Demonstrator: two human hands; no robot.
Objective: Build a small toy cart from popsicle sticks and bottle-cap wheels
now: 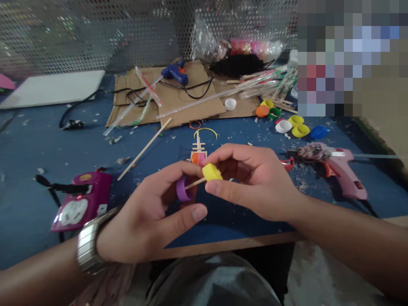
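In front of me a short wooden stick (pixel 195 183) joins a purple bottle cap (pixel 182 189) to a yellow bottle cap (pixel 211 172). My right hand (pixel 255 182) pinches the yellow cap between thumb and fingers. The purple cap lies against the curled fingers of my left hand (pixel 159 208), whose thumb stands a little away from it; the left index fingertip reaches the yellow cap. Just behind the hands is a small stick-built piece (pixel 199 148) with orange and pink parts, partly hidden by my fingers.
A pink glue gun (pixel 341 165) lies to the right, a blue glue gun (pixel 175 73) on cardboard (pixel 191 102) behind. Loose caps (pixel 300 130) are at the back right. On the left are a magenta power strip (pixel 83 199), a long wooden stick (pixel 145 148) and a white board (pixel 54 88).
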